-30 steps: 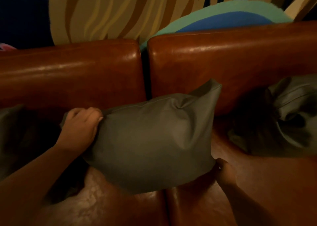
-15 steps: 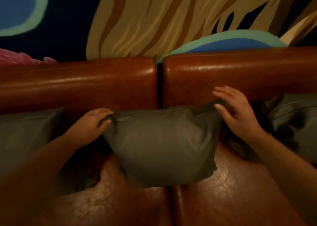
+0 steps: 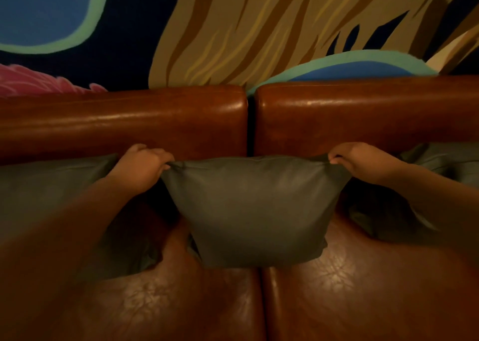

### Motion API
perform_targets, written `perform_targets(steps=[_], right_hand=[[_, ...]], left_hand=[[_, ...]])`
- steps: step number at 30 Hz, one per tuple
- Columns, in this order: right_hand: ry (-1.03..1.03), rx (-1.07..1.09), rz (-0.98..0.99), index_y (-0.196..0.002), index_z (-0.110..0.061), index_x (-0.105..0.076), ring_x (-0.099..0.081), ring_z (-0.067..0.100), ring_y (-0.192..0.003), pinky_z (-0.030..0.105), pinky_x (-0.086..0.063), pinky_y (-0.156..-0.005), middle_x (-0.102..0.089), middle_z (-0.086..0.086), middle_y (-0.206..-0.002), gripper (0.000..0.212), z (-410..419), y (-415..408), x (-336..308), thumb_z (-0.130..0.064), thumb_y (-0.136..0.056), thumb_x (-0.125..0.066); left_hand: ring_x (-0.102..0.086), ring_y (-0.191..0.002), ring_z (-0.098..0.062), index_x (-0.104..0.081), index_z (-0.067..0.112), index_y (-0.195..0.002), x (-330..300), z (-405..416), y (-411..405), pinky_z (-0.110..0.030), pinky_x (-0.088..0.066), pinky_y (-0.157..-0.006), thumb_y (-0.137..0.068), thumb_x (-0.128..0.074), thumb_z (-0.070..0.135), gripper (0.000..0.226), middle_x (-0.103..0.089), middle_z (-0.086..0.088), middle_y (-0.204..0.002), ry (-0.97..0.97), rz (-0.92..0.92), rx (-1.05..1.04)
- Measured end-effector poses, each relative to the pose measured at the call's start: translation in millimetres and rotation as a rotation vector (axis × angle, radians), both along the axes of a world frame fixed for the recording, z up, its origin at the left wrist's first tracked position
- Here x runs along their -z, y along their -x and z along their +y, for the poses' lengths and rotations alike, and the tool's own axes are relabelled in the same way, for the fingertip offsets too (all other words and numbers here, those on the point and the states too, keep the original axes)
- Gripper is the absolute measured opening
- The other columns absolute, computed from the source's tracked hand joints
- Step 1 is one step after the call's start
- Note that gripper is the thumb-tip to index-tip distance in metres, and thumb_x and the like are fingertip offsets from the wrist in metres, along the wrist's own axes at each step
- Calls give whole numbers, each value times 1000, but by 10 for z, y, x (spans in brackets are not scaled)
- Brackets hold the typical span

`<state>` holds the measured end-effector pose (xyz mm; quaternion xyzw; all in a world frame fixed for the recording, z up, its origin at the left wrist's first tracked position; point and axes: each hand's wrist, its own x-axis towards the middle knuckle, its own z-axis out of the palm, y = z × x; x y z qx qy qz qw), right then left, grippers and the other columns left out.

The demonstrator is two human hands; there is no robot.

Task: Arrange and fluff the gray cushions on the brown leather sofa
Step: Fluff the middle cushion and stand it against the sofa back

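A gray cushion point(image 3: 255, 208) stands upright in the middle of the brown leather sofa point(image 3: 160, 123), over the gap between the two seat pads and against the backrest. My left hand point(image 3: 141, 165) pinches its top left corner. My right hand point(image 3: 363, 160) pinches its top right corner. A second gray cushion point(image 3: 44, 185) leans against the backrest on the left, partly behind my left forearm. A third gray cushion point(image 3: 445, 164) lies at the right edge, mostly hidden by my right arm.
Behind the sofa's backrest rises a painted wall point(image 3: 233, 29) with blue, tan and pink shapes. The shiny seat pads point(image 3: 350, 289) stretch toward me in the foreground, split by a centre seam.
My right hand went from the cushion's bottom corner up to its top right corner and closed on it. The cushion turned from tilted to upright, and my left hand took the top left corner.
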<state>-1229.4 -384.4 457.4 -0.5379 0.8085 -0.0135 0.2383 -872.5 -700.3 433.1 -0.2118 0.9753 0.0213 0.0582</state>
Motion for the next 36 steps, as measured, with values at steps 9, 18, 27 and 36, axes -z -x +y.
perform_targets(steps=[9, 18, 27, 36], right_hand=[[206, 309, 12, -95, -14, -65, -43, 17, -106, 30, -34, -94, -54, 3, -104, 9, 113, -99, 506, -21, -94, -60], [589, 903, -887, -117, -31, -60, -69, 6, -94, 23, -58, -80, -69, -3, -109, 64, 664, -91, 660, -51, -62, -84], [582, 1090, -723, -85, -19, -61, -60, 27, -98, 33, -50, -71, -62, 6, -92, 15, 371, -32, 544, -5, -90, -63], [523, 909, -698, -93, -13, -68, -57, 19, -105, 34, -49, -81, -58, -3, -115, 12, 390, -99, 432, -3, -89, -63]], left_hand=[[-58, -101, -21, -57, 19, -112, 163, 124, -40, -37, -47, -92, -91, -61, 15, 21, -55, -8, -116, -712, 480, -583], [-62, -106, -24, -57, 6, -124, 245, 354, -194, -40, -52, -86, -93, -59, 33, 41, -64, -9, -118, -1230, 732, -1085], [-62, -101, -34, -59, 16, -78, 158, 342, 106, -50, -52, -90, -94, -58, 23, 18, -64, -16, -103, -964, 685, -1112], [-61, -97, -38, -58, 13, -96, 203, 337, -65, -52, -52, -89, -97, -53, 21, 9, -61, -16, -96, -816, 628, -922]])
